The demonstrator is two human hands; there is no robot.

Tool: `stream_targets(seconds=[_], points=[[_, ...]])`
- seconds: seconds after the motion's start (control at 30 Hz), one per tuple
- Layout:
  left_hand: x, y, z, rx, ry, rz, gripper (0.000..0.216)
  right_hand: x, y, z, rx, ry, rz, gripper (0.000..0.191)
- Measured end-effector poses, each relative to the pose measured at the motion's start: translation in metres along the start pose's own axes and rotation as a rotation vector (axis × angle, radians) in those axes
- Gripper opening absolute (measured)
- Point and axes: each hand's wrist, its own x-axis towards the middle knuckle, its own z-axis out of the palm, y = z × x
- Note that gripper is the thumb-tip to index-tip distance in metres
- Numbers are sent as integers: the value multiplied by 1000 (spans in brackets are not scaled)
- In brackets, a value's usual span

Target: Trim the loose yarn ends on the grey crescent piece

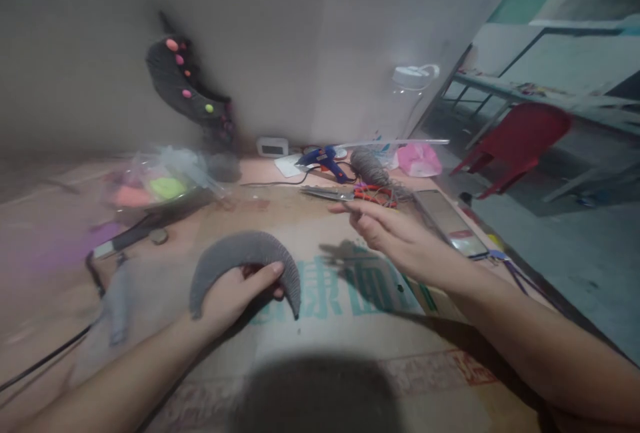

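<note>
Left hand (235, 293) fingers curled around grey arched piece (245, 256), right hand (395, 236) fingers loosely bent, empty

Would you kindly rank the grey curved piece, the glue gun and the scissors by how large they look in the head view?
1. Grey curved piece, held by the left hand, though it is nearest the camera.
2. and 3. Scissors and glue gun look alike; unsure.
</note>
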Motion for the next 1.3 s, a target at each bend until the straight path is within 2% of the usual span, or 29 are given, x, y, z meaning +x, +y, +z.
stream_targets(seconds=[0.13,0.23,0.33,0.5,0.77,1.3], points=[[3,-5,0,-141,-5,50,34,-3,17,48,-58,-24,-143,39],[5,-7,-1,-238,-26,34,31,-5,30,60,-204,-1,-287,39],[6,-9,-2,-242,-23,22,32,-4,36,61,-246,26,-354,34],[7,-10,-4,-287,-58,34,30,-4,33,62,-205,-29,-331,29],[8,0,-8,-379,-137,-18,41,-5,25,67,-125,-13,-343,30],[8,-4,-7,-397,-177,-4,40,-3,24,72,-131,-9,-394,32]])
